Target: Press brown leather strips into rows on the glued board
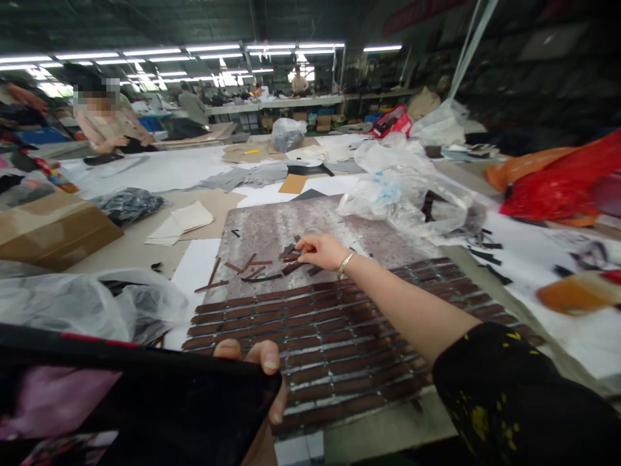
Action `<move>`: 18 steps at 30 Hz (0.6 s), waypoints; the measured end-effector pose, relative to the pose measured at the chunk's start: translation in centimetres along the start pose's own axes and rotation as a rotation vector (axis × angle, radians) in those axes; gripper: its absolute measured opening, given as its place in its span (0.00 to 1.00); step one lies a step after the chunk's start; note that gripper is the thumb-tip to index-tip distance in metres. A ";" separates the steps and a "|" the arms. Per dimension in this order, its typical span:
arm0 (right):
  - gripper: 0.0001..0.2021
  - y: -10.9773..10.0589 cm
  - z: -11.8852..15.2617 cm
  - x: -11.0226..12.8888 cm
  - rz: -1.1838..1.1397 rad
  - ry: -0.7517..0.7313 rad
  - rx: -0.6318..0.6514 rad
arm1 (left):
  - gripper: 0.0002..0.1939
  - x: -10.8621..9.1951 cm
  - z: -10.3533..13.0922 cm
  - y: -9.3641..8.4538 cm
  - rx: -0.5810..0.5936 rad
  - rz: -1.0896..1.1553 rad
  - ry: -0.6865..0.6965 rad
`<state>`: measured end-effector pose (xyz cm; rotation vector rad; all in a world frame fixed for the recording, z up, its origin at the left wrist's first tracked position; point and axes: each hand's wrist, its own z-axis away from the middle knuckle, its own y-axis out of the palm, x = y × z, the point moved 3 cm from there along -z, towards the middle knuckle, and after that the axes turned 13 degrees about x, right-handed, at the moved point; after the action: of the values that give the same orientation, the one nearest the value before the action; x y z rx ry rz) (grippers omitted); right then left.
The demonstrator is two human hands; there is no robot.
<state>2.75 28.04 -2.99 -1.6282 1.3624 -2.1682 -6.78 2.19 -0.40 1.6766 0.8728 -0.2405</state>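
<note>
My left hand [264, 362] grips a smartphone [160, 401] that fills the lower left corner, its fingers curled over the right end. Over the middle of a speckled grey-brown board [272, 223], my right hand [320, 251], with a bracelet at the wrist, closes thumb and fingers on a short dark brown strip [291, 258]. Several loose strips [252, 264] lie to the left of that hand, some crossing each other. Nearer to me, rows of brown strips [339, 330] are laid side by side on the board, with thin pale gaps between them. My right forearm hides part of the rows.
Clear plastic bags [402, 188] lie behind and right of the board; another plastic bag [97, 298] sits left. A cardboard box [53, 226] stands at the left edge. Red bags [563, 181] lie at right. Across the table a person [107, 123] handles dark pieces.
</note>
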 end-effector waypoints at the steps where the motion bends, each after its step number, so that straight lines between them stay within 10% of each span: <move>1: 0.11 -1.0 1.1 -0.8 -0.089 0.036 -0.004 | 0.18 0.0 -0.1 -0.1 0.045 0.055 0.066; 7: 0.07 -3.8 5.1 -4.1 -0.330 0.160 -0.054 | 0.20 1.5 -0.2 0.8 0.138 0.098 0.052; 18: 0.07 -4.6 3.3 -5.0 0.027 0.189 -0.162 | 0.22 2.1 -0.2 1.0 0.131 0.044 -0.008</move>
<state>9.42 31.62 -3.23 -1.4754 1.6410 -2.3003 -4.74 3.15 -0.85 1.8134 0.8284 -0.2795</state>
